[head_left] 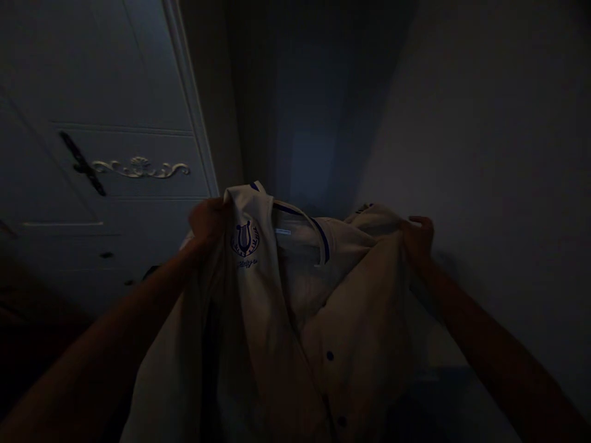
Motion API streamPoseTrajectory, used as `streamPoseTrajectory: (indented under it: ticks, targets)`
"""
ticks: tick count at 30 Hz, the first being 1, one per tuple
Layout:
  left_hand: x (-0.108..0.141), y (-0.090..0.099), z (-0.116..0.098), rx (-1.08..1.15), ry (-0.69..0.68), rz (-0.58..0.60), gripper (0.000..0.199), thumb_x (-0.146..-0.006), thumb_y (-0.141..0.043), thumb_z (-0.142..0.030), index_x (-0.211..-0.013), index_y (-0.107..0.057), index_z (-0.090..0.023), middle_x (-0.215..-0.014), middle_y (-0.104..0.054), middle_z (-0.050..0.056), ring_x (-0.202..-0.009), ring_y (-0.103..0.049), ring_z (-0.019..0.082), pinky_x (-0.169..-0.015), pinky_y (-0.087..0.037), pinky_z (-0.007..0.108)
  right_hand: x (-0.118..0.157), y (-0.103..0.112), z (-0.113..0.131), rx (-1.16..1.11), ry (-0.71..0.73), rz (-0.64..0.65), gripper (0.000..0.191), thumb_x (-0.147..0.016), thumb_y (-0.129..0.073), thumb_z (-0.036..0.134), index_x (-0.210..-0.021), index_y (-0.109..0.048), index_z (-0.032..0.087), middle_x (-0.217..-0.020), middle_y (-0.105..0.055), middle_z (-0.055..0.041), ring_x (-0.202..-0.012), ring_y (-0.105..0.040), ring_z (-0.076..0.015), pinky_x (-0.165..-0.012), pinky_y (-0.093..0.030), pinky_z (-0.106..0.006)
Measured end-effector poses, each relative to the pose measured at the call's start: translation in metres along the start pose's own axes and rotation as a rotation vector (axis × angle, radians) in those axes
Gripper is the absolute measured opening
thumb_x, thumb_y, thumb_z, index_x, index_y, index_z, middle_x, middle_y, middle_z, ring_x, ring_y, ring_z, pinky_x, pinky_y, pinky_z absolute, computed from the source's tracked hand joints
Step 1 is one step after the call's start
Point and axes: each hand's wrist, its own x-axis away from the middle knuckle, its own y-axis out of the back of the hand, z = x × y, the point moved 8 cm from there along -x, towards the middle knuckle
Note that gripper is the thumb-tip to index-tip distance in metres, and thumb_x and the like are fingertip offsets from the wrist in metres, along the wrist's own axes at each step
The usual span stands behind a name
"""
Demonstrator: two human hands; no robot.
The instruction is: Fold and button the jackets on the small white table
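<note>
A light-coloured jacket (360, 314) hangs spread out between both hands in the head view. Dark snap buttons run down its front, and dark stripes edge the collar. An embroidered lyre emblem with lettering shows on its left side, and a small label sits inside the neck. My left hand (209, 220) is closed on the shoulder beside the emblem. My right hand (418, 241) grips the opposite shoulder, with one finger sticking out. The lower part of the jacket fades into the dark.
On the left is a pale panelled door (143, 74) with a dark handle (83, 165) and a scrolled ornament (141, 166). A plain wall (498, 154) stands on the right. The room is very dim, and the far corner is hard to make out.
</note>
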Motion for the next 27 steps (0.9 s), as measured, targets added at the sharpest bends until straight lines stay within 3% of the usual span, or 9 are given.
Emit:
streamPoseTrajectory:
  ticks: [2, 7, 10, 14, 17, 20, 23, 25, 27]
  targets:
    - [0.007, -0.034, -0.002, -0.138, -0.023, 0.103, 0.048, -0.095, -0.037, -0.043, -0.120, -0.064, -0.013, -0.116, -0.064, 0.020, -0.107, -0.061, 0.035, -0.085, -0.046, 0.043, 0.011, -0.003, -0.012, 0.170, 0.011, 0.029, 0.062, -0.086, -0.047, 0.043, -0.138, -0.041, 0.010, -0.123, -0.059, -0.0227, -0.111, -0.058, -0.0325, -0.088, -0.046, -0.042]
    - [0.044, -0.101, -0.030, -0.309, -0.212, 0.294, 0.050, -0.092, -0.043, -0.035, -0.134, -0.048, -0.009, -0.135, -0.050, 0.026, -0.126, -0.046, 0.038, -0.100, -0.036, 0.051, 0.053, -0.046, -0.021, 0.418, 0.260, 0.335, 0.059, -0.078, -0.057, 0.025, -0.134, -0.051, 0.010, -0.131, -0.055, -0.0231, -0.125, -0.050, -0.0341, -0.103, -0.040, -0.045]
    - [0.072, -0.124, -0.056, -0.259, -0.364, 0.375, 0.043, -0.093, -0.042, -0.035, -0.131, -0.053, -0.016, -0.140, -0.049, 0.018, -0.131, -0.043, 0.031, -0.105, -0.033, 0.044, 0.082, -0.076, -0.004, 0.428, 0.461, 0.498, 0.058, -0.074, -0.053, 0.012, -0.132, -0.056, 0.014, -0.138, -0.053, -0.0175, -0.131, -0.046, -0.0296, -0.111, -0.034, -0.043]
    - [0.108, -0.147, -0.078, -0.221, -0.450, 0.449, 0.053, -0.092, -0.042, -0.053, -0.122, -0.059, -0.013, -0.127, -0.058, 0.019, -0.119, -0.053, 0.031, -0.100, -0.039, 0.041, 0.125, -0.126, 0.032, 0.379, 0.649, 0.731, 0.062, -0.073, -0.057, 0.013, -0.135, -0.055, 0.015, -0.144, -0.051, -0.0119, -0.134, -0.044, -0.0257, -0.114, -0.030, -0.039]
    - [0.127, -0.155, -0.083, -0.220, -0.430, 0.452, 0.054, -0.086, -0.052, -0.051, -0.118, -0.062, -0.010, -0.122, -0.060, 0.023, -0.116, -0.055, 0.035, -0.096, -0.041, 0.043, 0.152, -0.160, 0.056, 0.351, 0.694, 0.844, 0.066, -0.073, -0.066, 0.022, -0.137, -0.054, 0.016, -0.144, -0.051, -0.0139, -0.131, -0.048, -0.0289, -0.109, -0.036, -0.040]
    - [0.132, -0.154, -0.079, -0.217, -0.374, 0.445, 0.036, -0.087, -0.052, -0.033, -0.110, -0.068, -0.010, -0.120, -0.061, 0.023, -0.112, -0.058, 0.036, -0.090, -0.044, 0.043, 0.157, -0.179, 0.074, 0.336, 0.677, 0.883, 0.043, -0.074, -0.068, 0.025, -0.116, -0.069, 0.014, -0.120, -0.068, -0.0167, -0.111, -0.062, -0.0310, -0.094, -0.046, -0.036]
    - [0.124, -0.143, -0.073, -0.183, -0.318, 0.447, 0.037, -0.092, -0.042, -0.030, -0.097, -0.073, -0.010, -0.105, -0.068, 0.020, -0.095, -0.066, 0.031, -0.079, -0.048, 0.038, 0.137, -0.184, 0.097, 0.286, 0.677, 0.916, 0.024, -0.077, -0.068, 0.031, -0.090, -0.075, 0.013, -0.095, -0.074, -0.0135, -0.089, -0.068, -0.0273, -0.079, -0.049, -0.031]
    - [0.115, -0.132, -0.072, -0.140, -0.299, 0.420, 0.046, -0.097, -0.034, -0.036, -0.096, -0.073, -0.011, -0.099, -0.070, 0.017, -0.090, -0.067, 0.026, -0.078, -0.049, 0.034, 0.110, -0.183, 0.116, 0.219, 0.675, 0.913, 0.033, -0.083, -0.061, 0.042, -0.093, -0.074, 0.014, -0.092, -0.074, -0.0085, -0.082, -0.068, -0.0227, -0.074, -0.049, -0.028]
    - [0.109, -0.123, -0.073, -0.101, -0.295, 0.371, 0.054, -0.101, -0.023, -0.037, -0.103, -0.071, -0.012, -0.102, -0.070, 0.014, -0.094, -0.066, 0.022, -0.083, -0.048, 0.031, 0.076, -0.180, 0.135, 0.120, 0.621, 0.809, 0.049, -0.091, -0.047, 0.054, -0.107, -0.071, 0.015, -0.098, -0.073, -0.0064, -0.084, -0.067, -0.0210, -0.073, -0.049, -0.027]
